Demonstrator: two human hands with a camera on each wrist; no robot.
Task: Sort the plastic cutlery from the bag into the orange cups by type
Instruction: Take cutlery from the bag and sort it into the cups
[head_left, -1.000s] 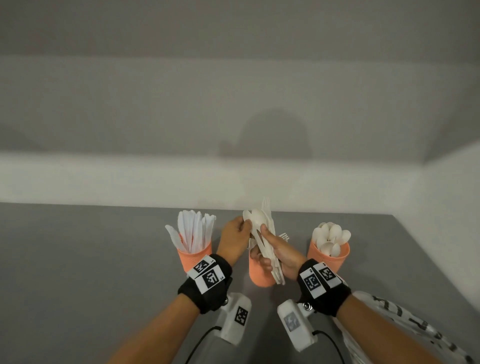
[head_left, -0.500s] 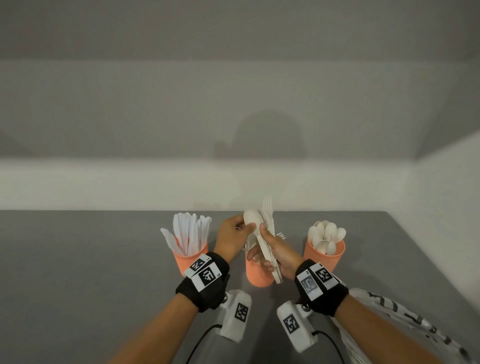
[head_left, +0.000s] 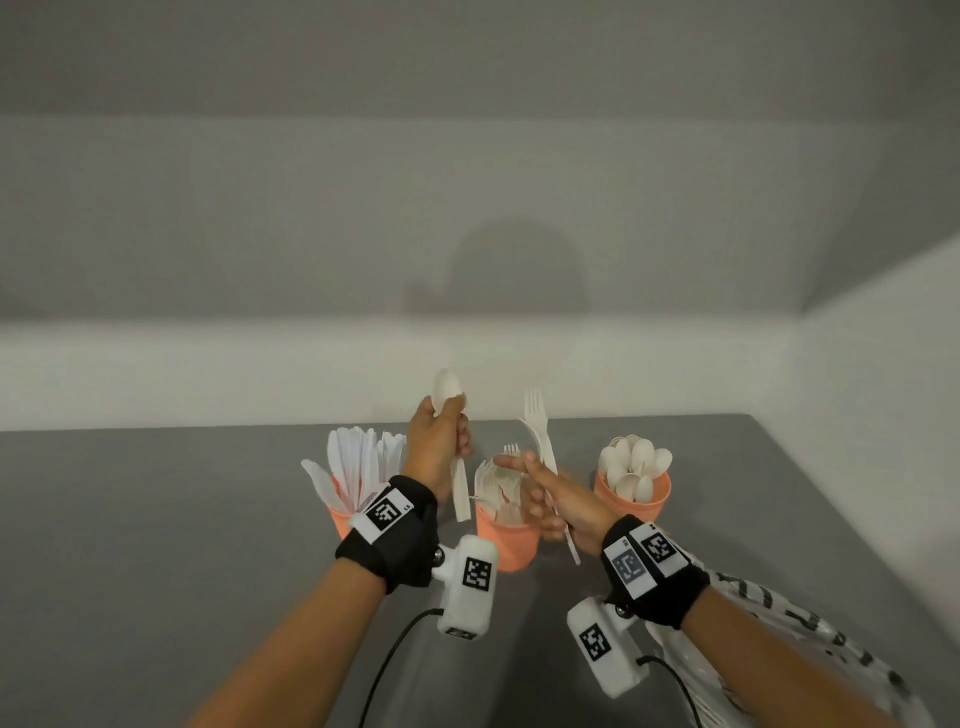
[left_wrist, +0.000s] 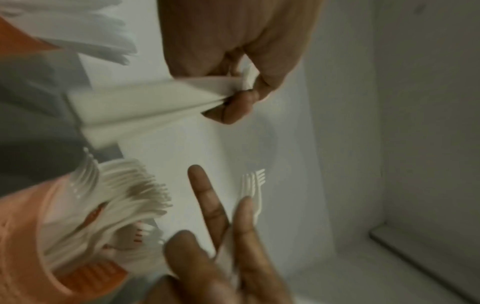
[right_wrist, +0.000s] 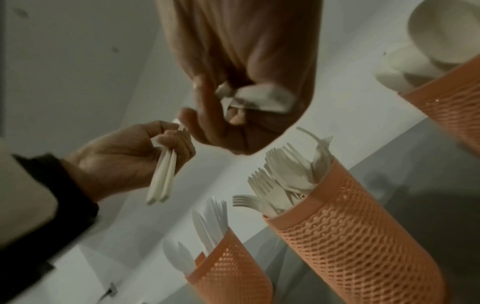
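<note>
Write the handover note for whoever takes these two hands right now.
Left hand: grips spoons, apparently two handles, bowl ends up, held above the table between the knife cup and the fork cup.
Right hand: holds forks, tines up, index finger extended, over the fork cup.
Cups: knives in the person's left cup, forks in the middle one, spoons in the right cup. All three are already well filled.
Bag: by the right forearm; contents cannot be seen.
Left: spoons to the right cup, forks to the middle cup, then check the bag.
</note>
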